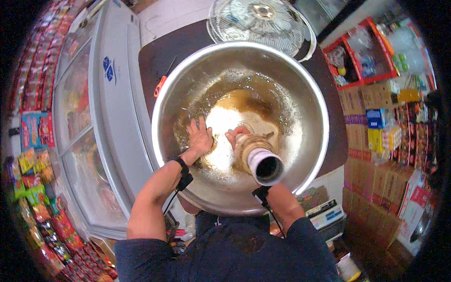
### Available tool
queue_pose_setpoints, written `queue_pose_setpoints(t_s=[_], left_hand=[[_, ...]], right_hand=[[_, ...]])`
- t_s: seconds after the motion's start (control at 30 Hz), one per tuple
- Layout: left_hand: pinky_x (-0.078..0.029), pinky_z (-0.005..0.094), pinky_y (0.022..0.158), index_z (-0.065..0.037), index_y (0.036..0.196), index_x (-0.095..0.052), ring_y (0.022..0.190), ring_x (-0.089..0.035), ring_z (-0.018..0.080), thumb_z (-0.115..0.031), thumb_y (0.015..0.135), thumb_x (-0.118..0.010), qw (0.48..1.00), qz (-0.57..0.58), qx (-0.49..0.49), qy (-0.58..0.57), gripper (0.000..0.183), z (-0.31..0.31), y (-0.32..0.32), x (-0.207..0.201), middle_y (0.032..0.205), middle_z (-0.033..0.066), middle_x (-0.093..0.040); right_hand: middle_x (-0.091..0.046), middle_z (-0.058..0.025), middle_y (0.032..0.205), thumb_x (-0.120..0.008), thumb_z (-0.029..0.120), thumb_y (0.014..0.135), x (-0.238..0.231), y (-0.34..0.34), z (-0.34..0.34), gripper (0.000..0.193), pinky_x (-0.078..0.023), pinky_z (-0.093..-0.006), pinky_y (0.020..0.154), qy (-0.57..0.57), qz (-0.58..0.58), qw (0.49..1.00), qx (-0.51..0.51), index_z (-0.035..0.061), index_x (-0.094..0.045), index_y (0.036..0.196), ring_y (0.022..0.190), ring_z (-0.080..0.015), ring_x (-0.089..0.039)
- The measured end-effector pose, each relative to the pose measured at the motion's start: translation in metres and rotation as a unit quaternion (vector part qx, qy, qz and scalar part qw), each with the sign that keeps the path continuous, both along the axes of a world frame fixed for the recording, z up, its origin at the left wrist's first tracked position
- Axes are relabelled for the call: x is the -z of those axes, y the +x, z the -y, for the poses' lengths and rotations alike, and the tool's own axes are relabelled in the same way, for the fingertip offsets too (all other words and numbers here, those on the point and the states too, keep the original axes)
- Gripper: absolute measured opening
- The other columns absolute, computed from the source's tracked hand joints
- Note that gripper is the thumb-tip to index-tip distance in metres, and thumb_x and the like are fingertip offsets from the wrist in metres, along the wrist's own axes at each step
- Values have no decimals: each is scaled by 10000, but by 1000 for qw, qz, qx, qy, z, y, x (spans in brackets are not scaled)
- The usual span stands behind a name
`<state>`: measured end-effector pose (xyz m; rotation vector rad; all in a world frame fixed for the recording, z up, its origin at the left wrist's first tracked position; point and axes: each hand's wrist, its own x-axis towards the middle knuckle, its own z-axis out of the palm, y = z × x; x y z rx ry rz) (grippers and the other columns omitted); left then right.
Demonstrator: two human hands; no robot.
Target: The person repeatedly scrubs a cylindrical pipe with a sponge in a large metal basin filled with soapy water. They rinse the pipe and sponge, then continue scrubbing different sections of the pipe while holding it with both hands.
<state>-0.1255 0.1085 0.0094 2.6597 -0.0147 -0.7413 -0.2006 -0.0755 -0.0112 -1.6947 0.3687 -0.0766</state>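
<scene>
A wide steel basin (323,127) stands before me with shallow brownish, foamy water (239,101) in it. My left hand (200,138) is in the left part of the basin, fingers spread near the water and holding nothing. Toward the middle, my right hand (237,134) grips a dirty tubular piece (256,146). Its pale, round end with a dark hollow tilts up toward me. The piece covers most of that hand; only some fingers show beyond it, and its lower end cannot be made out. Both wrists wear black straps with cables.
The basin rests on a dark table (150,58). A white fan grille (258,28) lies behind it, and a screwdriver with an orange-red handle (160,86) at its left. A glass-topped freezer (120,94) borders the left; cartons (361,181) and a red rack (364,77) stand right.
</scene>
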Motion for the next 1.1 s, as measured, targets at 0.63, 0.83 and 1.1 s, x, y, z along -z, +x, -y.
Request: queue_pose_setpoints(t_s=[0.63, 0.83, 1.1], left_hand=[[-311, 596, 1195, -109, 1613, -285, 1412, -351, 541, -376, 1026, -540, 997, 69, -8, -43, 694, 27, 41, 1, 1627, 277, -253], [-264, 721, 1127, -157, 1613, -303, 1456, -235, 514, -452, 1001, -540, 975, 41, -218, 4, 719, 31, -41, -1, 1647, 257, -192], [-256, 696, 1125, -148, 1567, -402, 1428, -260, 503, -464, 958, -626, 981, 79, -176, -30, 722, 58, 18, 1, 1620, 256, -223]], right_hand=[[-545, 25, 827, -823, 130, 902, 0, 3, 15, 282, -486, -282, 709, -23, 29, 999, 4, 114, -542, 901, 769, -88, -503], [-566, 35, 792, -823, 99, 894, -12, 17, 42, 270, -470, -268, 691, -313, 207, 902, -216, 117, -558, 846, 745, -77, -507], [-516, 52, 779, -808, 93, 914, -33, 14, 26, 259, -440, -244, 676, 175, 30, 983, 39, 122, -558, 857, 722, -73, -477]])
